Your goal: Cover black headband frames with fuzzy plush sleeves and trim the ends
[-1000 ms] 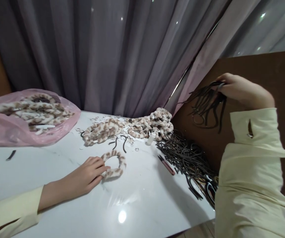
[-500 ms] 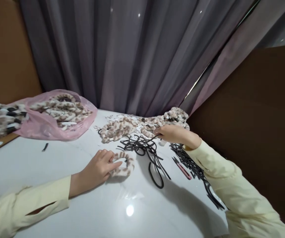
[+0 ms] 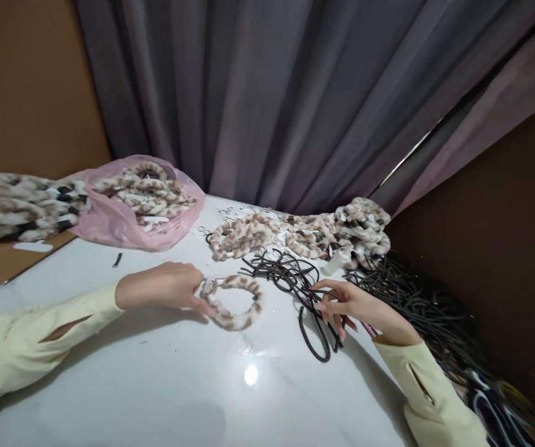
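Ring of brown-spotted white plush (image 3: 236, 322) pinched in our left hand (image 3: 173, 287); right hand (image 3: 355, 305), fingers spread, touching slim black cords (image 3: 282, 274), grip unclear. We judge work partway: similar plush rings (image 3: 243, 236) heaped beyond hands seem done, loose cords left.

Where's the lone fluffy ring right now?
In the head view, the lone fluffy ring is mid-picture on the table, its left edge at the left hand, with a tangle of dark cords to its right.
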Demonstrator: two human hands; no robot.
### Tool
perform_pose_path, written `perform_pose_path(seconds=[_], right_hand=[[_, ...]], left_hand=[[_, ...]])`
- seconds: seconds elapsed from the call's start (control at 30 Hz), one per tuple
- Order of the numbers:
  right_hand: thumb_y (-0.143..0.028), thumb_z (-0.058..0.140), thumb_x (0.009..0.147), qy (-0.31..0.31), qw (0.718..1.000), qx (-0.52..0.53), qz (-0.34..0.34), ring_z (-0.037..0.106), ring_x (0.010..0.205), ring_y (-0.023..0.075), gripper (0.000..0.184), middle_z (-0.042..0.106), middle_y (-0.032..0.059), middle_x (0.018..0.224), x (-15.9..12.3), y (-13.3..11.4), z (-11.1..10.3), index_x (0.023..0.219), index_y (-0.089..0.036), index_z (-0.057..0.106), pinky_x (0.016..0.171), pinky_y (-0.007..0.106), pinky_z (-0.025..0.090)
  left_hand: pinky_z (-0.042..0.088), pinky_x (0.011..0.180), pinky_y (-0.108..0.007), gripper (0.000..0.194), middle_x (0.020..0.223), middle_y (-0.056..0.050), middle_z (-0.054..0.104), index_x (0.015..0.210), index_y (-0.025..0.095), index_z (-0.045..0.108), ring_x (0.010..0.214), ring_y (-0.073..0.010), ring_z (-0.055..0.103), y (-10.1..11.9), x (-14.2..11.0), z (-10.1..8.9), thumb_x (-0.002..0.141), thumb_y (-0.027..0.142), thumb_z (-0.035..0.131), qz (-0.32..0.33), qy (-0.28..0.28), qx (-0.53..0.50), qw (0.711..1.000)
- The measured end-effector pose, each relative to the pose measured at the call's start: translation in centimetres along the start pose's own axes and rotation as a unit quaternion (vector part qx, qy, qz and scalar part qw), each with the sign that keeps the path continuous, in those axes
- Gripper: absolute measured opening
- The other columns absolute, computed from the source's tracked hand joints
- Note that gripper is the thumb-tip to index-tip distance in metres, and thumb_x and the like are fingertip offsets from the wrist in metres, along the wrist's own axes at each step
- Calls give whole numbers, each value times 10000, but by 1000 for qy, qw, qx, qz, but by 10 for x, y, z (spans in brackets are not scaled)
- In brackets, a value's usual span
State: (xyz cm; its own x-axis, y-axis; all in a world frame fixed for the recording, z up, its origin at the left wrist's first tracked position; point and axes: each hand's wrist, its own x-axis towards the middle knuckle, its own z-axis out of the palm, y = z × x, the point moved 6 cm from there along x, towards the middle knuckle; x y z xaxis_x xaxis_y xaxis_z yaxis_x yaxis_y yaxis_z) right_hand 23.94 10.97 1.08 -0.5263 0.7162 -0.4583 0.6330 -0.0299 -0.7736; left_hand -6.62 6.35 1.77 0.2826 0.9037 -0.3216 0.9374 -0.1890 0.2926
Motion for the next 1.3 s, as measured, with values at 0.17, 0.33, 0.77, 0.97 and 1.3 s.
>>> perform_pose_path(seconds=[0.17,0.33,0.77,0.97,1.3], right_hand=[[-438,528,829,-68,982,170,-50,535,312,82,539,650,58,711,10,4,15,1252,-137,379,244,124,187],[-454,391,895,-99,941,309,-97,445,237,45,529,659,62,755,13,7,26,1346,-201,281,217,131,146],[-466,617,753,-165,920,333,-125,520,289,106,427,587,32,434,9,22,29,940,-83,604,272,139,138],[-398,654,749,-151,930,316,-111,565,337,98,600,669,68,693,16,31,26,1269,-190,436,272,122,90],[-285,672,737,-160,929,305,-139,632,491,137,356,686,130,784,21,30,24,1034,-92,635,293,121,217]], left_hand=[[316,524,-283,648,335,-53,424,341,186,328,351,-155,432,-3,12,22,786,656,296,-45,-36,-60,997],[219,479,-263,491,500,-37,481,487,190,376,442,-151,401,7,18,25,764,594,402,-17,75,-40,996],[426,681,-253,244,786,-69,651,777,118,577,743,-173,586,6,39,25,759,360,603,106,-42,-555,824],[441,719,-284,238,834,-109,656,919,105,626,807,-208,614,5,43,31,761,279,596,112,-132,-706,687],[429,711,-240,260,740,-52,605,977,122,654,673,-127,555,11,45,40,798,299,587,100,-193,-707,673]])
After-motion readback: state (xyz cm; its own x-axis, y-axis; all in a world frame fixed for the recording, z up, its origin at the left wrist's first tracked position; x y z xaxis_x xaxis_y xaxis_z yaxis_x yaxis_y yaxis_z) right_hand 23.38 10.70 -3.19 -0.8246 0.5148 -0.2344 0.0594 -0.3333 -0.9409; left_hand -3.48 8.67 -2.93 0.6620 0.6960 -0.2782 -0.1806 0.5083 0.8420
